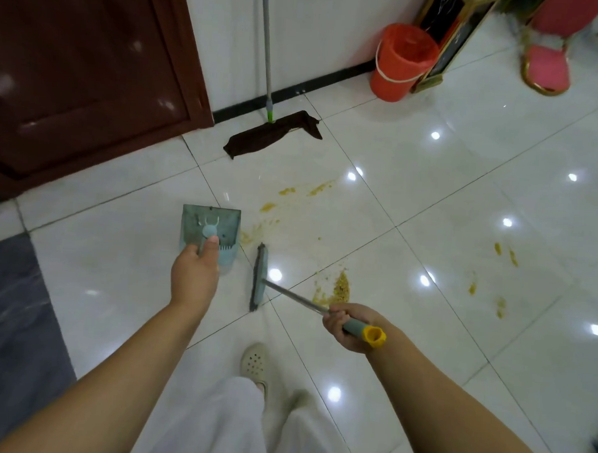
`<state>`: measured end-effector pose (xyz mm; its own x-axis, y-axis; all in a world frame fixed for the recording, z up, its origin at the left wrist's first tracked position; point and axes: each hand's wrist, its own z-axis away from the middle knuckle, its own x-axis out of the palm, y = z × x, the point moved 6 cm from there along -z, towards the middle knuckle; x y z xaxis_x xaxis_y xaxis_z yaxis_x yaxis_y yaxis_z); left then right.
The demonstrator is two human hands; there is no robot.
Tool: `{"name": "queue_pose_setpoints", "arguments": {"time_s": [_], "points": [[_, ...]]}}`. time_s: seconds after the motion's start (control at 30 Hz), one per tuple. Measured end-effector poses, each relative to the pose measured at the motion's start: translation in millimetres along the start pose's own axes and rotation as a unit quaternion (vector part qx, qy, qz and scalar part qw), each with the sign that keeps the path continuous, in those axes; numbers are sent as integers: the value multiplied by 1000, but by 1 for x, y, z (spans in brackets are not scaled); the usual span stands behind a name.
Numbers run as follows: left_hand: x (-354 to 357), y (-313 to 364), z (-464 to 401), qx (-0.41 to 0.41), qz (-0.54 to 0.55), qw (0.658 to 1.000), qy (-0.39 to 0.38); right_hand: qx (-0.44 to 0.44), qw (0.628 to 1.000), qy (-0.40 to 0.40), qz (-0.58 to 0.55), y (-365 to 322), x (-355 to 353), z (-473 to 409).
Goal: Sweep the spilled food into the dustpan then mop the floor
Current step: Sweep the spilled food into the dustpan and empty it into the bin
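My left hand grips the handle of a teal dustpan that stands on the white tiled floor. My right hand holds the metal handle of a small teal broom, near its yellow end cap. The broom head rests on the floor just right of the dustpan. A pile of yellow spilled food lies right of the broom head. Yellow smears spread beyond the dustpan, and more spots lie to the right. A mop with a dark brown cloth leans against the wall.
A dark red door is at the upper left. An orange bucket stands by the wall next to a gold-framed stand. A pink chair is at the far right. A grey mat lies at the left. My foot is below the broom.
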<state>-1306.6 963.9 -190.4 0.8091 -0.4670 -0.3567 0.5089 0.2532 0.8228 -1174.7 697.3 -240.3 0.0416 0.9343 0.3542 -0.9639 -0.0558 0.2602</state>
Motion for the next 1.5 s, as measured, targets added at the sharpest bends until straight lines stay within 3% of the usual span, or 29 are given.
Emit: {"name": "queue_pose_setpoints", "arguments": {"time_s": [0.27, 0.43, 0.73, 1.03, 1.3, 1.5], "points": [[6, 10, -14, 0, -23, 1000, -4, -82, 982, -15, -168, -50, -16, 26], [21, 23, -11, 13, -41, 999, -7, -104, 973, -3, -208, -66, -50, 53], [67, 45, -7, 4, -60, 998, -21, -91, 977, -27, -193, -87, -57, 79], [137, 65, 8, 9, -33, 998, -49, -102, 971, -74, -206, -176, -13, 42], [217, 84, 27, 3, -47, 999, -17, -103, 961, -54, -252, -229, -86, 84], [264, 106, 42, 7, -48, 999, 0, -124, 969, -25, -213, -255, -110, 131]]}}
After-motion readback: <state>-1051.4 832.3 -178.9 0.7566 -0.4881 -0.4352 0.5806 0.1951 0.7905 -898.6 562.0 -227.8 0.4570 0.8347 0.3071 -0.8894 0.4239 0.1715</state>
